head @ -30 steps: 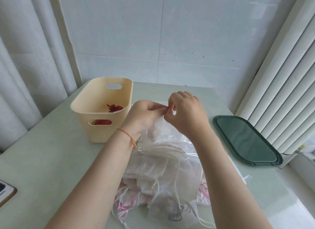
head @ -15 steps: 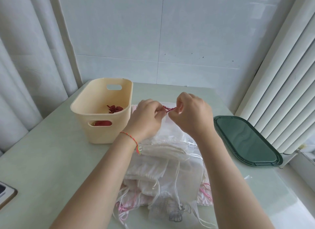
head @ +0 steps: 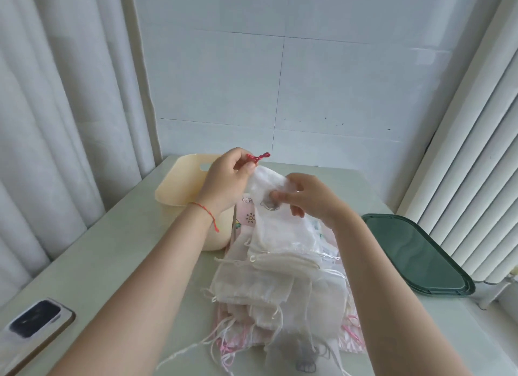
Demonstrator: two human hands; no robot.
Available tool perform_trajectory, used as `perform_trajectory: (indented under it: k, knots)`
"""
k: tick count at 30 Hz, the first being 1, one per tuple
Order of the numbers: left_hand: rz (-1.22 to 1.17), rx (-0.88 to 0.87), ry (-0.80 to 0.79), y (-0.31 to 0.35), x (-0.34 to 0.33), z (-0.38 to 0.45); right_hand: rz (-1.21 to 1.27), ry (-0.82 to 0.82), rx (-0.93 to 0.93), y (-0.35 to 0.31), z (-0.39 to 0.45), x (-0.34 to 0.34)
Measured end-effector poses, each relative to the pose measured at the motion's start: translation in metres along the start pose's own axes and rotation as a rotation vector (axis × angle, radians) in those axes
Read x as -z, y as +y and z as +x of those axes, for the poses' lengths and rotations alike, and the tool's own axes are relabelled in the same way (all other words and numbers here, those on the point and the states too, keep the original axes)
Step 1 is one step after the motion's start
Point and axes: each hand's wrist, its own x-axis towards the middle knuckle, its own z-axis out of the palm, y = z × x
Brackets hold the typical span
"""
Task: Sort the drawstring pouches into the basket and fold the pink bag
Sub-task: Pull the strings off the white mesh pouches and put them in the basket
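A white sheer pouch [head: 265,190] is held raised above the table [head: 112,252] between both hands. Its top, with a red drawstring [head: 258,157] sticking out, is pinched by the left hand [head: 227,179], while its lower body is gripped by the fingers of the right hand [head: 311,199], closed onto the fabric. The left hand is seen over the cream basket [head: 179,185], which stands near the far left part of the table, close to the white curtain [head: 56,123]; what lies inside the basket is hidden by the hand and forearm. Just beside the basket, toward the right, a heap of pale drawstring pouches [head: 269,280] is piled on the pink bag [head: 246,216], of which only printed edges are shown at the far end and pink cords at the near end. Loose cords are trailed toward the near table edge. A dark green tray [head: 414,252] is set at the right edge of the table, against the white ribbed wall panel [head: 462,151], and is kept apart from the heap by the right forearm. A phone [head: 33,328] is lying at the near left edge. Bare tabletop is left open between the phone, the basket and the heap, and behind the heap toward the tiled wall [head: 280,81].
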Motion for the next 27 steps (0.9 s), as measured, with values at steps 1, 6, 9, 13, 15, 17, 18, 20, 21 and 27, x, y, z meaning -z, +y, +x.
perform_trajectory:
  k: [1,6,9,13,15,17,18,20,21,27]
  knots:
    - [0.064,-0.005,0.049,-0.003,0.008,0.001,0.046,0.046,0.026,-0.009,0.004,-0.006]
    - [0.296,0.042,0.211,-0.029,0.05,0.004,0.223,0.19,0.085,-0.052,0.026,-0.047]
    - [0.417,0.124,0.164,-0.045,0.071,-0.001,0.218,0.119,0.095,-0.062,0.031,-0.064]
    - [0.477,0.145,0.134,-0.048,0.081,-0.011,0.198,0.127,0.102,-0.064,0.023,-0.064]
    - [0.464,0.106,0.16,-0.04,0.076,-0.017,0.147,0.149,0.111,-0.062,0.016,-0.057]
    - [0.387,0.086,0.168,-0.026,0.064,-0.024,0.066,0.138,0.099,-0.059,0.006,-0.047]
    - [0.329,0.089,0.147,-0.017,0.057,-0.027,0.018,0.112,0.082,-0.056,0.001,-0.042]
    - [0.23,0.11,0.026,-0.001,0.041,-0.034,-0.11,0.035,0.041,-0.049,-0.013,-0.029]
    - [0.219,0.115,-0.079,0.005,0.033,-0.038,-0.179,-0.007,0.028,-0.043,-0.019,-0.023]
    - [0.395,0.131,-0.673,0.015,-0.023,-0.058,-0.428,-0.199,-0.106,-0.001,-0.052,0.012]
